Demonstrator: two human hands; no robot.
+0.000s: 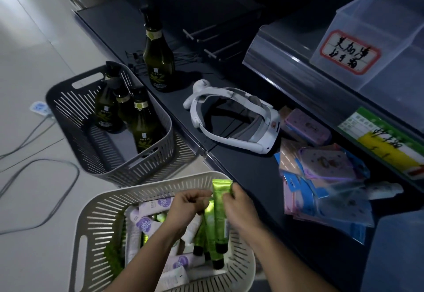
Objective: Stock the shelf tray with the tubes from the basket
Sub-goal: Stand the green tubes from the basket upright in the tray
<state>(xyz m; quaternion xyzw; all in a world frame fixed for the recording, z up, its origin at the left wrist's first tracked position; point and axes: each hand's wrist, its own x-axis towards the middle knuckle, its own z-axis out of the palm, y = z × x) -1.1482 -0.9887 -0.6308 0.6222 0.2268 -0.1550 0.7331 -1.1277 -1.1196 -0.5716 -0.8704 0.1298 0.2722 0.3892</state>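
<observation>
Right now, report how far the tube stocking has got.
Nothing looks stocked: the clear shelf tray appears empty. In hand: both the left hand and right hand hold green tubes over the white basket. Left: many white tubes and green ones in it.

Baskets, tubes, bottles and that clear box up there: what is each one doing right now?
White basket: on the floor, holding many tubes.
Green tubes: gripped by both hands, caps down.
Left hand: closed on the green tubes.
Right hand: closed on the green tubes.
Grey basket: on the floor, three dark bottles standing inside.
Single bottle: upright on the shelf.
Clear tray: on the upper shelf, looks empty.
White headset: lying on the shelf.
</observation>
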